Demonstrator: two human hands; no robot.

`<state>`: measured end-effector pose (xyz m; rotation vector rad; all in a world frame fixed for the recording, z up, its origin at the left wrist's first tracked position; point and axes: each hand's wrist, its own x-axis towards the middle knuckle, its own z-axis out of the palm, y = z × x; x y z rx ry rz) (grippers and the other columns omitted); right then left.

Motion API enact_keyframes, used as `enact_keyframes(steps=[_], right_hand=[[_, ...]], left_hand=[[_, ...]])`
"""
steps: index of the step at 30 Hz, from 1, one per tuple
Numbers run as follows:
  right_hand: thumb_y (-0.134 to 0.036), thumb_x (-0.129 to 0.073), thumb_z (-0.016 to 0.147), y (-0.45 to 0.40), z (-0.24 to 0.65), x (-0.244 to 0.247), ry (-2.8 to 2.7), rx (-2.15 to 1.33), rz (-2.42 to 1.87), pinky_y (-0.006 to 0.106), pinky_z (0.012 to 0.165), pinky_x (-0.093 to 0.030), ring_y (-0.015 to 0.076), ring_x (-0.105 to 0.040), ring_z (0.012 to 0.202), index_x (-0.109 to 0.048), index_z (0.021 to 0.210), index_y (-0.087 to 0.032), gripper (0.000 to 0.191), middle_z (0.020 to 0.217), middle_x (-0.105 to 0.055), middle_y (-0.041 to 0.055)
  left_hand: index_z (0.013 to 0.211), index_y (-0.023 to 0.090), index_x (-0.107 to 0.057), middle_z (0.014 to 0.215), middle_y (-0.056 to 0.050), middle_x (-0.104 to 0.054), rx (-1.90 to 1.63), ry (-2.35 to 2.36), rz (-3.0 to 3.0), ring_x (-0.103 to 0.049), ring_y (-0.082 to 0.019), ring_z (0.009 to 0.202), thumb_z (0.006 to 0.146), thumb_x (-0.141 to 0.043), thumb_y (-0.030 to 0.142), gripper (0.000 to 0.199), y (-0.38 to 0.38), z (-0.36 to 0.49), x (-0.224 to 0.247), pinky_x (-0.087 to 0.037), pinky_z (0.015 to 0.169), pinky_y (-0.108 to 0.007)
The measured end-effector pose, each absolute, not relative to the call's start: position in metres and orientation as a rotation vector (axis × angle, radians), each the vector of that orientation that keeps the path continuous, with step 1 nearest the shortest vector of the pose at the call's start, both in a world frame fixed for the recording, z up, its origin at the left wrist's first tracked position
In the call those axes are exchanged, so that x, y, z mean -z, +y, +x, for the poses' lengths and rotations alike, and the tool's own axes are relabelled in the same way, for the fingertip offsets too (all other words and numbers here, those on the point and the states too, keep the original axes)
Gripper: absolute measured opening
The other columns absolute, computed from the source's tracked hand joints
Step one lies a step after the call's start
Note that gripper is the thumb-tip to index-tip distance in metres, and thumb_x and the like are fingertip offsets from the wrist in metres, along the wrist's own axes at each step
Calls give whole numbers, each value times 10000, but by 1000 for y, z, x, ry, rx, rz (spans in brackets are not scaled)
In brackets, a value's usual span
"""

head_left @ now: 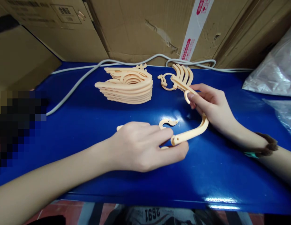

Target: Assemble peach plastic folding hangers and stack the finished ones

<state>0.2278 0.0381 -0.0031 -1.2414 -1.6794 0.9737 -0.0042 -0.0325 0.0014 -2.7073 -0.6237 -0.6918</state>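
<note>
Cream plastic folding-hanger parts lie about both hands. My left hand (142, 150) is closed low over the table, fingers bent over a mostly hidden hanger part. Beyond its fingers a small curved hook (167, 122) shows. Between its thumb and index finger is the end of a curved hanger arm (191, 135). That arm curves up to my right hand (208, 100), whose fingers are closed on cream hanger pieces, including a straight arm (183, 84) with a small hook end. How these pieces join is hidden by the fingers.
A neat stack of cream hangers (128, 89) stands at the back, with loose curved parts (183, 73) to its right. A white cable (75, 89) runs behind them along cardboard boxes (136, 34). Plastic bags (272, 68) lie at the right of the blue table (218, 178).
</note>
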Motion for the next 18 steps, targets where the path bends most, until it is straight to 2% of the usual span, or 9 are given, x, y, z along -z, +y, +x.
enact_keyframes(steps=[4,6,7,10,13,16,18], right_hand=[[-336,-615,883,34,228,1,-1837,-914,-1204,274,476,-341,126,-484,536,-697,1002,-228,182,659,-589,-14],[-363,-605,889,32,229,1,-1906,-888,-1172,280,511,-375,141,-523,597,-703,995,-232,195,717,-624,-2],[-377,-605,888,32,229,1,-1941,-882,-1157,283,525,-388,147,-536,620,-706,989,-232,203,743,-639,2],[-396,-608,884,31,231,3,-2024,-869,-1142,285,534,-402,152,-547,640,-706,997,-233,221,770,-661,4],[-369,-610,885,32,232,5,-2055,-801,-1168,274,520,-386,131,-524,603,-688,1027,-228,215,767,-655,-6],[-329,-600,893,31,232,6,-2062,-701,-1187,275,548,-401,115,-505,582,-640,1093,-224,230,815,-652,-13],[-313,-582,902,31,231,6,-2094,-621,-1172,289,600,-437,131,-544,640,-611,1119,-219,239,901,-665,8]], left_hand=[[1258,369,-554,658,75,-597,673,-723,-2643,-533,-73,525,980,-451,147,371,-26,-11,-4,-310,491,-249],[1375,341,-458,676,82,-614,651,-762,-2661,-569,-69,550,980,-426,117,454,-22,-11,-3,-313,491,-244],[1387,304,-446,701,78,-633,654,-792,-2683,-593,-71,575,988,-425,134,434,-20,-11,-2,-322,494,-242],[1220,214,-564,819,46,-702,658,-900,-2767,-657,-97,658,1013,-441,270,247,-15,-10,0,-351,501,-247],[1037,197,-616,824,41,-718,608,-961,-2828,-673,-118,664,1011,-451,363,235,-12,-8,2,-332,479,-259],[1018,199,-613,813,38,-723,602,-980,-2843,-679,-118,669,1010,-455,377,239,-12,-8,3,-315,470,-253],[1019,201,-612,841,27,-733,601,-985,-2839,-685,-115,687,1017,-437,371,244,-11,-8,4,-316,474,-243]])
